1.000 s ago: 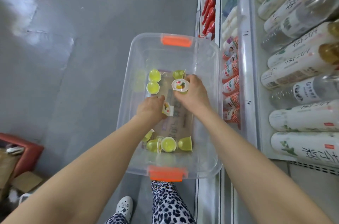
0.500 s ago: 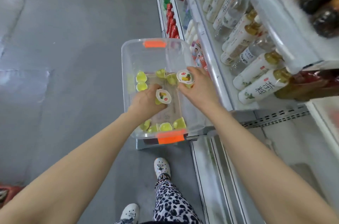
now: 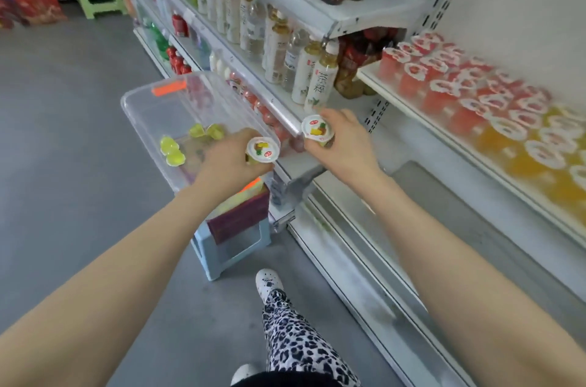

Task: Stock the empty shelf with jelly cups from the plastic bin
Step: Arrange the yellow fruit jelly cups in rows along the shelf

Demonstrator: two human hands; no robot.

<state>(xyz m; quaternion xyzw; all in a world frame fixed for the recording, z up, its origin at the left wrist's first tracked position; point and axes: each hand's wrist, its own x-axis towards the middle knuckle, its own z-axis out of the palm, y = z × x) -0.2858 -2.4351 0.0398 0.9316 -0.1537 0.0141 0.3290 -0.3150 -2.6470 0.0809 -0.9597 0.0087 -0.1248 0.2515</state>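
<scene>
Clear plastic bin (image 3: 142, 107) sits on a pale blue stool (image 3: 222, 256) at the left with loose yellow-green jelly cups (image 3: 172, 152) on its floor. The left hand (image 3: 228, 161) hovers over the bin's near right rim, fingers curled round a jelly cup (image 3: 262, 150) held lid-up, axis roughly upright. Just beside it but apart, the right hand (image 3: 345, 145) pinches a second cup (image 3: 317, 129), also lid-up, past the shelf rail (image 3: 285, 120); to its right a white shelf (image 3: 450, 183) lies open beneath rows of what seem, through blur, red and orange cups (image 3: 469, 101).
</scene>
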